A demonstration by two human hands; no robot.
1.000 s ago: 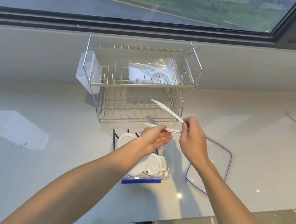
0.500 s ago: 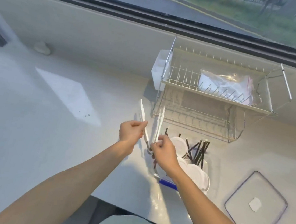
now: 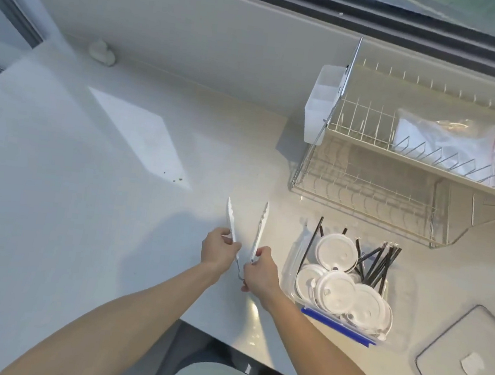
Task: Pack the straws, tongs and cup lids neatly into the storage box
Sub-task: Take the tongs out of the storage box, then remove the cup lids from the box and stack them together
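Note:
White tongs (image 3: pixel 259 231) are spread in a V above the counter, left of the box. My left hand (image 3: pixel 219 250) pinches the left arm of the tongs. My right hand (image 3: pixel 258 272) grips the right arm near the metal hinge. The clear storage box (image 3: pixel 295 262) with a blue clip stands to the right of my hands. Inside it lie several white cup lids (image 3: pixel 336 291) and several black straws (image 3: pixel 380 264) leaning at the back.
A two-tier wire dish rack (image 3: pixel 372 182) stands behind the box, with a plastic bag (image 3: pixel 449 146) on its top tier. The box's clear lid (image 3: pixel 471 366) lies flat at the right. The counter's front edge runs just below my forearms.
The view has swung left and down. Both hands moved the tongs from in front of the rack to the counter left of the box, and the tongs now stand spread wider.

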